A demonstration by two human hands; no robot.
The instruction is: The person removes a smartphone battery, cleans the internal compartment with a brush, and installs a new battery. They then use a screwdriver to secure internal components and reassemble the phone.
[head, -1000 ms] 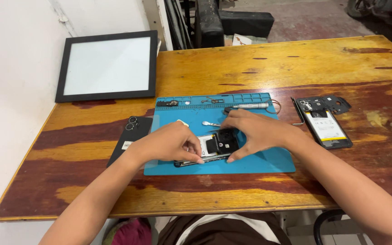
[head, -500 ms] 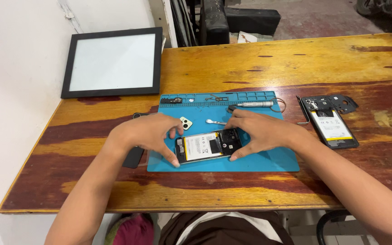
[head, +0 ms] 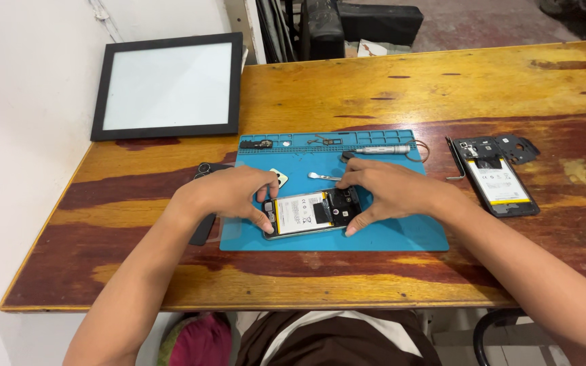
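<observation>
- An opened phone (head: 312,213) is gripped at frame centre on the blue mat (head: 401,234), its left end by the left hand (head: 228,195), its right end by the right hand (head: 384,192).
- A second opened phone (head: 500,183) is seen at right on the worktop (head: 408,81).
- A black-framed panel (head: 168,86) is seen upper left.
- A metal tool (head: 321,177) is laid just behind the hands.

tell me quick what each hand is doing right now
Left hand: fingers grip the left end of the opened phone.
Right hand: fingers grip the phone's right end.
</observation>
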